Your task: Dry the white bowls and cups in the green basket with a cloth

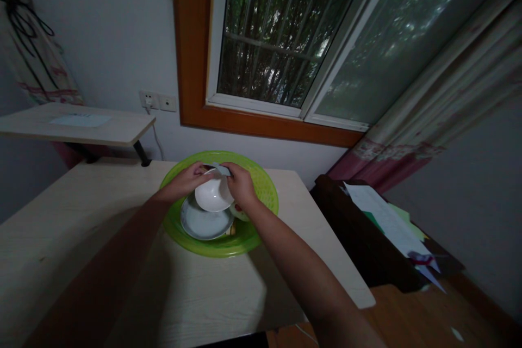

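Both hands are held over a round green plastic basin (267, 212) on the table. My right hand (241, 182) is closed round the dark handle of what looks like a knife (222, 169), its flat grey blade pointing left. My left hand (191, 178) is pinched at the far rim of a white bowl (212, 196); a small brownish thing by its fingertips is too small to name. Under the bowl's near side lies a white plate (207, 224). Beside it, partly hidden by my right wrist, is a pale round item with red marks (240, 212). A yellowish piece (231, 229) shows at the plate's right edge.
The pale wooden table (163, 299) ends on the right near a dark cabinet (346, 223) bearing papers (383, 217). At the left rear stands a raised shelf (118, 130). Behind are a wall socket (157, 101) and a window (285, 38).
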Demonstrator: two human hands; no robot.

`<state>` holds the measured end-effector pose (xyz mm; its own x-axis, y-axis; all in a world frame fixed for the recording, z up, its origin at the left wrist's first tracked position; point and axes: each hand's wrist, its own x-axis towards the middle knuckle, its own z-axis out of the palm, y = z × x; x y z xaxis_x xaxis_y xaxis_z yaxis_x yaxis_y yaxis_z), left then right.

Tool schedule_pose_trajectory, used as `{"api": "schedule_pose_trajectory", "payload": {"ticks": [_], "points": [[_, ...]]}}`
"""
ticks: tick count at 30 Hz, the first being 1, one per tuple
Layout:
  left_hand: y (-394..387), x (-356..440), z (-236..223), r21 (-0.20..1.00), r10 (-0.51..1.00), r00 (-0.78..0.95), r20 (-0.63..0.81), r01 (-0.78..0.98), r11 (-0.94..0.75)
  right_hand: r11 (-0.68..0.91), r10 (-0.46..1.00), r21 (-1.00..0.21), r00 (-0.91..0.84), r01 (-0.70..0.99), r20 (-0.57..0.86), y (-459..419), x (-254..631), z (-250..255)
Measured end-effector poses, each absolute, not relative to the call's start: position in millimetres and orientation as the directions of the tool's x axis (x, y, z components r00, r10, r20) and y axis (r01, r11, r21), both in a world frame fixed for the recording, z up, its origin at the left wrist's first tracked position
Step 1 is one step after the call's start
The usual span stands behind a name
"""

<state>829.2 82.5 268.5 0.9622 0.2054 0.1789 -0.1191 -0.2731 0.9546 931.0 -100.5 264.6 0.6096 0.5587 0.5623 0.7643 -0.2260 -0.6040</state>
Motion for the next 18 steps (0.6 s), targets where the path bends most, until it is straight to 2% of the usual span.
{"api": "schedule_pose_trajectory", "payload": {"ticks": [4, 7, 12, 18], "points": [[79.6, 829.4, 270.5, 0.968, 0.213, 0.96, 0.18, -0.135, -0.21, -0.26, 0.393, -0.701, 0.736, 0.664, 0.551, -101.1, 937.6, 264.6], [78.5, 829.6, 271.4, 0.973, 0.205, 0.967, 0.149, -0.106, -0.207, -0.281, 0.342, -0.751, 0.794, 0.597, 0.503, -101.3, 940.8, 265.2], [82.7, 828.7, 270.9, 0.953, 0.273, 0.946, 0.178, -0.097, -0.287, -0.275, 0.408, -0.708, 0.746, 0.651, 0.527, -101.0, 940.3, 264.8], [81.0, 825.2, 272.5, 0.946, 0.221, 0.962, 0.164, -0.09, -0.311, -0.221, 0.559, -0.634, 0.629, 0.741, 0.54, -103.6, 935.9, 264.6]]}}
